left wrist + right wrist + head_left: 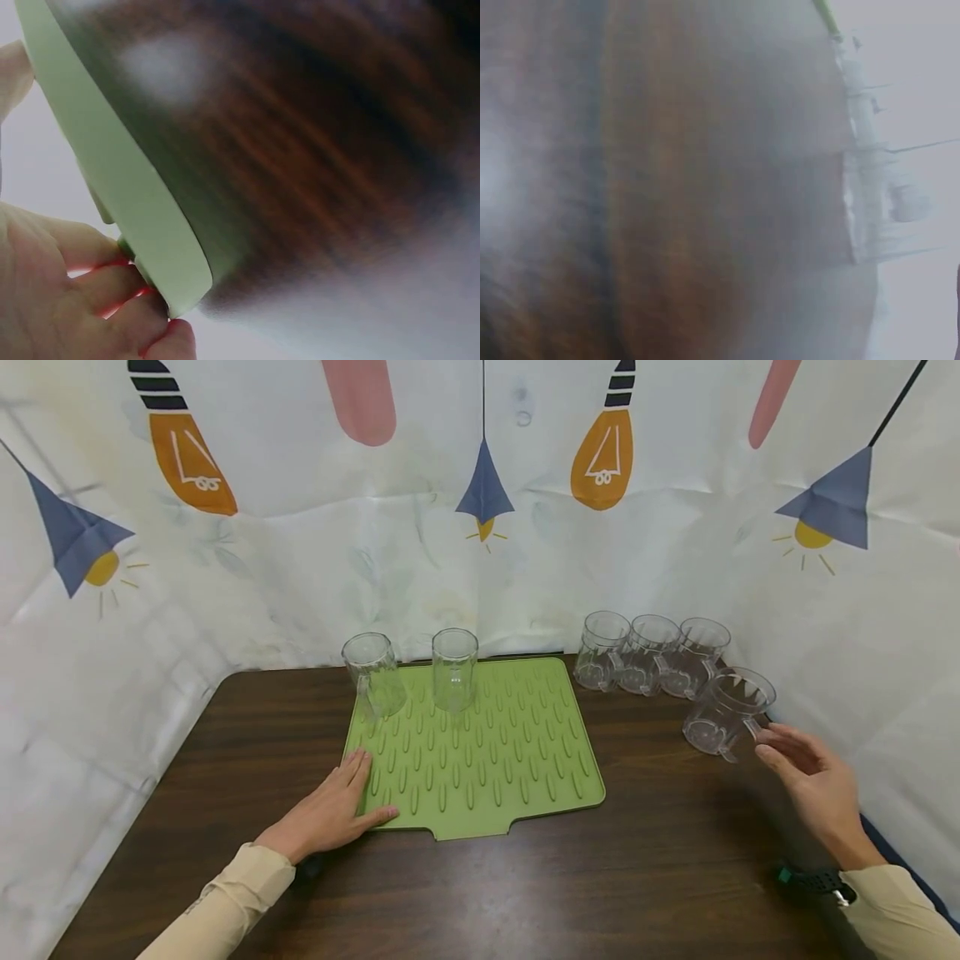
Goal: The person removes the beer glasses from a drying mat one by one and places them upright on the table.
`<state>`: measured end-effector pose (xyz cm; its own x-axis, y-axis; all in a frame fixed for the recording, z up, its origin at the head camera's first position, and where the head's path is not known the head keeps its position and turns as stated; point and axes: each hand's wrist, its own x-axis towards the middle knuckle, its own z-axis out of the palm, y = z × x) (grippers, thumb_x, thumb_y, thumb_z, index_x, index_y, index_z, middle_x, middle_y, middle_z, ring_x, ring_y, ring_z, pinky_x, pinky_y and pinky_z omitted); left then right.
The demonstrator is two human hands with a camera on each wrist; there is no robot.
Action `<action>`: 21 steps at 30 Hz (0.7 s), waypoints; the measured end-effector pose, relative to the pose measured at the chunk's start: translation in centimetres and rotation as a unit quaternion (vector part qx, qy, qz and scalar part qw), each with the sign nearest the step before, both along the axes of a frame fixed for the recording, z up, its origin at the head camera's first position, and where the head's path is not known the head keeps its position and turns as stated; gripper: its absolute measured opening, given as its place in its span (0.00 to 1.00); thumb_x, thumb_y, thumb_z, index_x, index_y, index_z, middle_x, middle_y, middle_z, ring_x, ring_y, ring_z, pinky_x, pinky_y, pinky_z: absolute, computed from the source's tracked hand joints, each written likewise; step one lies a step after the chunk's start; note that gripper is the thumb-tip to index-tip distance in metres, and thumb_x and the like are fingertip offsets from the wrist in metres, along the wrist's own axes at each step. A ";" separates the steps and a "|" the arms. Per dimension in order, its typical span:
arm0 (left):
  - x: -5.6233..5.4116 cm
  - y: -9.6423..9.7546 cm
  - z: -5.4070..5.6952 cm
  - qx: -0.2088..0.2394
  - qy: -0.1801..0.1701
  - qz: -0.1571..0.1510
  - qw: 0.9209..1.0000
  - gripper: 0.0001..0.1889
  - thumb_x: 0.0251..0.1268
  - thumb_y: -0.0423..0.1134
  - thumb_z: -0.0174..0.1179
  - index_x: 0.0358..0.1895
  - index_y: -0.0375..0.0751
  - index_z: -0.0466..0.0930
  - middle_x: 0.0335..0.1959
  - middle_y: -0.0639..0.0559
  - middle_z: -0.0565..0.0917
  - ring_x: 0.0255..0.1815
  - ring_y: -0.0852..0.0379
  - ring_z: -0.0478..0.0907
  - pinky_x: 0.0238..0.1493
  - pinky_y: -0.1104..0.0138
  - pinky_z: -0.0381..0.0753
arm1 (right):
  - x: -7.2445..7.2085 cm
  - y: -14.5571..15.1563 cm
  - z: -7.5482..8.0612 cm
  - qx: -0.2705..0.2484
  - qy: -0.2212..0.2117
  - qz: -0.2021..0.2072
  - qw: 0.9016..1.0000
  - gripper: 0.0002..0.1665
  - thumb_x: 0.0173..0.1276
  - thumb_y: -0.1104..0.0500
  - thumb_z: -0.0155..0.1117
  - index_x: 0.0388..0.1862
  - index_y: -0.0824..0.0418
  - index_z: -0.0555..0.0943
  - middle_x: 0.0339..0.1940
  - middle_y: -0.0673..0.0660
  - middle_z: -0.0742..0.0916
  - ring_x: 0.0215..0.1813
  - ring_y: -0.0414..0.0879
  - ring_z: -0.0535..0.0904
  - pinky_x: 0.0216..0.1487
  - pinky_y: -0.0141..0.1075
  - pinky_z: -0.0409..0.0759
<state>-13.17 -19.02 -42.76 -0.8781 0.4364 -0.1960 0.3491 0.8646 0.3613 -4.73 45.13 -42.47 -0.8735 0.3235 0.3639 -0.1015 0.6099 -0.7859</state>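
Note:
My left hand (326, 806) rests on the near left corner of a ribbed green drying mat (487, 752), fingers stretched out; the left wrist view shows its fingers (112, 285) along the mat's edge (142, 187). Two clear glass mugs stand on the mat's far left part, a left mug (378, 677) and a right mug (454, 672). On the right, my right hand (817, 785) has its thumb and fingers parted beside the handle of another clear mug (723, 714), fingertips right at the handle. This mug (861, 210) is blurred in the right wrist view.
Behind that mug three more clear mugs stand in a row, a left one (600, 652), a middle one (647, 656) and a right one (696, 658). The dark wooden table (637, 877) ends at a white printed cloth (480, 585) behind and at both sides.

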 end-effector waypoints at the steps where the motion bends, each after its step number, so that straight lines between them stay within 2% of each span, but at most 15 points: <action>1: 0.0 -0.1 0.0 -0.001 -0.002 0.000 1.000 0.58 0.70 0.72 0.54 0.82 0.24 0.46 0.85 0.27 0.46 0.86 0.30 0.46 0.83 0.36 0.53 | -0.1 0.0 0.2 -0.005 0.007 -0.008 1.000 0.26 0.71 0.67 0.69 0.67 0.62 0.79 0.50 0.23 0.84 0.50 0.14 0.80 0.47 0.08 0.75; 5: 0.0 -0.2 0.1 -0.003 -0.006 0.001 1.000 0.58 0.70 0.72 0.54 0.82 0.25 0.46 0.85 0.27 0.46 0.86 0.30 0.46 0.83 0.36 0.53 | -0.7 -0.2 1.4 -0.049 0.038 -0.032 0.998 0.28 0.67 0.72 0.70 0.66 0.64 0.81 0.50 0.28 0.87 0.51 0.19 0.84 0.47 0.10 0.78; 9: 0.0 -0.2 0.2 -0.009 -0.007 -0.001 1.000 0.58 0.71 0.72 0.54 0.82 0.25 0.46 0.84 0.27 0.47 0.86 0.30 0.46 0.83 0.36 0.54 | -1.7 -1.0 2.8 -0.100 0.075 -0.046 0.991 0.28 0.64 0.77 0.69 0.64 0.68 0.82 0.50 0.35 0.91 0.51 0.25 0.87 0.48 0.13 0.81; 13: 0.1 -0.2 0.4 -0.009 -0.010 -0.004 1.000 0.58 0.70 0.72 0.54 0.82 0.25 0.47 0.84 0.27 0.47 0.86 0.30 0.47 0.83 0.36 0.54 | -2.5 -2.2 4.4 -0.095 0.105 -0.034 0.989 0.27 0.64 0.77 0.69 0.64 0.70 0.82 0.52 0.39 0.91 0.53 0.29 0.88 0.51 0.14 0.82; 17: 0.0 -0.2 0.6 -0.007 -0.020 -0.005 1.000 0.58 0.70 0.72 0.54 0.82 0.26 0.46 0.85 0.28 0.46 0.86 0.31 0.46 0.83 0.36 0.53 | -3.3 -3.3 5.6 -0.114 0.139 0.016 0.984 0.28 0.64 0.79 0.67 0.64 0.75 0.80 0.55 0.45 0.92 0.55 0.32 0.88 0.54 0.17 0.83; 21: 0.0 -0.1 0.9 -0.003 -0.024 -0.007 1.000 0.57 0.71 0.71 0.54 0.82 0.26 0.46 0.85 0.28 0.46 0.86 0.31 0.45 0.84 0.37 0.53 | -4.3 -4.5 6.3 -0.160 0.169 0.075 0.970 0.28 0.63 0.81 0.66 0.64 0.79 0.78 0.55 0.49 0.92 0.55 0.35 0.89 0.55 0.19 0.83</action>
